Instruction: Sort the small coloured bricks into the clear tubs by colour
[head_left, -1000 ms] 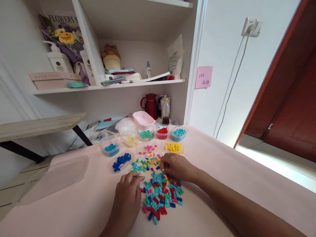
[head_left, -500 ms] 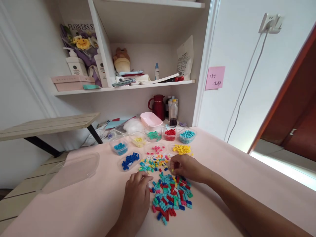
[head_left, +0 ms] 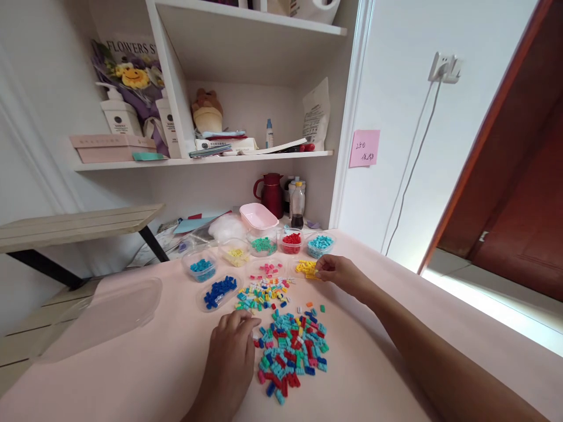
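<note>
My right hand (head_left: pixel 336 273) is over the right edge of the shallow clear tray of yellow toy bricks (head_left: pixel 305 268), its fingers pinched on what looks like a small yellow brick, mostly hidden by the fingertips. My left hand (head_left: pixel 232 343) rests on the table, fingers loosely bent and nothing visible in them. Its fingertips are beside the left edge of a mixed pile of toy bricks (head_left: pixel 292 350) in turquoise, red, blue and green. Beyond that pile lies a second spread of smaller bricks (head_left: pixel 259 295), mostly yellow, white and turquoise.
Clear tubs hold dark blue bricks (head_left: pixel 220 291), lighter blue bricks (head_left: pixel 201 268), pale yellow bricks (head_left: pixel 235 254), green bricks (head_left: pixel 264 245), red bricks (head_left: pixel 291 240), turquoise bricks (head_left: pixel 320 243) and pink bricks (head_left: pixel 267 270). A clear lid (head_left: pixel 105 313) lies left. Behind stand a pink basin (head_left: pixel 258 217) and a red jug (head_left: pixel 271 196).
My right hand has moved away from the mixed bricks to the yellow tray, uncovering a few loose bricks. My left hand stays by the pile. The view has shifted slightly right.
</note>
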`<state>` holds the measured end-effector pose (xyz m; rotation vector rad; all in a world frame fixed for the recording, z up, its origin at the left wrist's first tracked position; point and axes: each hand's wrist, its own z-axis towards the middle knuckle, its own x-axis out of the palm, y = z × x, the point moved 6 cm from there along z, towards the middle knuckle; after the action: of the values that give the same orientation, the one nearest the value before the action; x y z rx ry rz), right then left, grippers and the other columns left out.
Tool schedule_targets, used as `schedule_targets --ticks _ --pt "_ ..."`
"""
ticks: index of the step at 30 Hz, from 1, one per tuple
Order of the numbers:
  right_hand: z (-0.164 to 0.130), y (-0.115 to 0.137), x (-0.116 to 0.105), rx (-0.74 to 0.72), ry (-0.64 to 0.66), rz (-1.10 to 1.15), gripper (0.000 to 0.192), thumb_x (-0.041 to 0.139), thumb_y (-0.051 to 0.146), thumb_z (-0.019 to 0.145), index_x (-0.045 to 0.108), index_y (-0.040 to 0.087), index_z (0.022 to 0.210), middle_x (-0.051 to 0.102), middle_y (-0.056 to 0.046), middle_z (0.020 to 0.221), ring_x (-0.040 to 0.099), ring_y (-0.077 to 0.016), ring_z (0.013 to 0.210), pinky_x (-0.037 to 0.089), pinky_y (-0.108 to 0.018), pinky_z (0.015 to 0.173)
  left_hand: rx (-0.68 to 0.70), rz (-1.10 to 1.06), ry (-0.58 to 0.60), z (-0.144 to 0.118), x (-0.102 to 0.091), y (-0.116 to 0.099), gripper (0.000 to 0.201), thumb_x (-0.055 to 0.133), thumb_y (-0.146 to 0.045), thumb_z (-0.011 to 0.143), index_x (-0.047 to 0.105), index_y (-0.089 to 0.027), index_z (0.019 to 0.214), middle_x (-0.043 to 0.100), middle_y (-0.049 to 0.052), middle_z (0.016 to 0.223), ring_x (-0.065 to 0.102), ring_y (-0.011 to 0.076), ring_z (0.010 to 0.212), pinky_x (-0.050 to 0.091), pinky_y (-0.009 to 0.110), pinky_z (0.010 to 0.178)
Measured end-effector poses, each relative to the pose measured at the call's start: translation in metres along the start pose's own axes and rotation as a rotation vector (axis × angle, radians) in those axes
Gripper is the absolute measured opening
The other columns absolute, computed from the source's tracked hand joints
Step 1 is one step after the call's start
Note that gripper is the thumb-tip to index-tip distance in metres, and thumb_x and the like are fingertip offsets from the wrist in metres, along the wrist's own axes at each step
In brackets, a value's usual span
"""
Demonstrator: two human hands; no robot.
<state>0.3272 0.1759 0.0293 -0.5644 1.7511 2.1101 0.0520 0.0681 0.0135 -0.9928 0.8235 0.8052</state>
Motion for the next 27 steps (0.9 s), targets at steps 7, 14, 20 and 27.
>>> schedule_targets --ticks 7,14,20,27 --pt "-0.011 0.027 0.023 -0.101 0.133 0.008 0.008 0.059 0.024 0.071 0.058 0.019 0.077 0.06 0.001 0.069 0.056 -0.0144 0.066 0.041 -0.024 0.059 -0.002 0.021 0.013 0.0 0.002 0.0 0.042 0.036 -0.009 0.085 0.067 -0.028 0.107 0.062 0.005 0.115 0.052 0.0225 0.11 0.042 0.041 0.09" --pt "-0.025 0.036 0.053 -0.155 0.31 -0.311 0.006 0.058 0.017 0.068 0.062 0.02 0.072 0.064 0.002 0.066 0.054 -0.0129 0.059 0.037 -0.023 0.055 -0.03 -0.01 0.006 -0.001 -0.002 -0.004 0.044 0.035 -0.009 0.085 0.066 -0.029 0.109 0.061 0.004 0.114 0.051 0.0214 0.108 0.04 0.039 0.09" --pt "-0.009 0.057 0.068 -0.116 0.394 0.025 0.006 0.059 0.019 0.069 0.061 0.017 0.075 0.061 0.002 0.064 0.057 -0.0125 0.06 0.042 -0.022 0.054 -0.038 -0.055 -0.015 -0.004 -0.002 -0.004 0.043 0.039 -0.007 0.082 0.066 -0.029 0.106 0.061 0.003 0.113 0.05 0.0216 0.108 0.037 0.037 0.091" --pt "0.072 0.128 0.094 -0.218 0.109 -0.058 0.009 0.058 0.017 0.076 0.065 0.014 0.081 0.066 -0.002 0.071 0.06 -0.0117 0.059 0.041 -0.019 0.05 -0.066 -0.157 -0.058 -0.006 -0.002 0.002 0.039 0.04 -0.007 0.082 0.068 -0.028 0.099 0.062 0.002 0.107 0.05 0.0203 0.103 0.036 0.035 0.088"
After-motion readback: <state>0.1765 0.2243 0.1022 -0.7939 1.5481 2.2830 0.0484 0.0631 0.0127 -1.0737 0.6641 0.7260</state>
